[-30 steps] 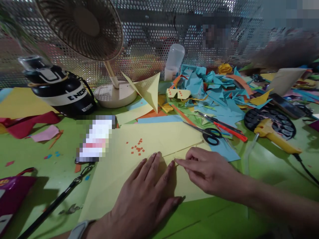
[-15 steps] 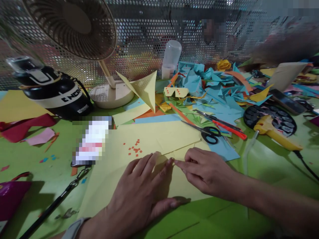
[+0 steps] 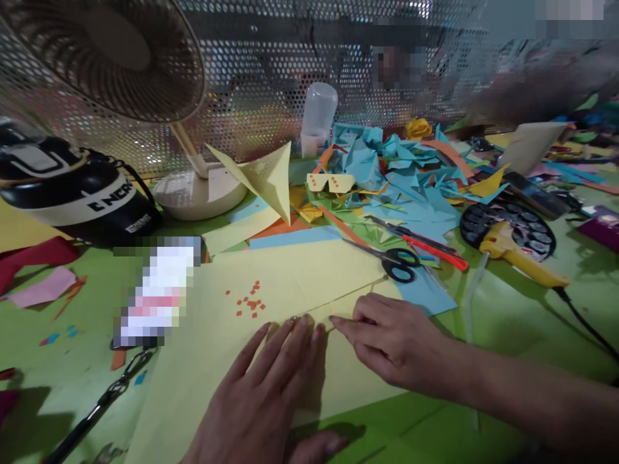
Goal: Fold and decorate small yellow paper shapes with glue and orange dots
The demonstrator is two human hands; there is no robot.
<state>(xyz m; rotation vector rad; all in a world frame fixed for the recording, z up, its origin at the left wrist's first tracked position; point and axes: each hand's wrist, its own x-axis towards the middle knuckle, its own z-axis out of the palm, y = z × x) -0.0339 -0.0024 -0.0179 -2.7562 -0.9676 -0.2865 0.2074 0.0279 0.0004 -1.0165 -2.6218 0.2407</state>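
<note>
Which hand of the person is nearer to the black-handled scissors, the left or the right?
Right. The right hand is just below the black-handled scissors in the picture; the left hand lies farther off, lower and to the left, on the yellow paper.

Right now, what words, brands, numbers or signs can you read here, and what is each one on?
"NCR", after a broken letter that may be E: dark letters on the pale band of the black bottle; the word may run on around the side.
Smaller label, lower on the same bottle: too small and blurred to read.
Phone screen: pixelated, nothing readable.
I can make out no other text.
</note>
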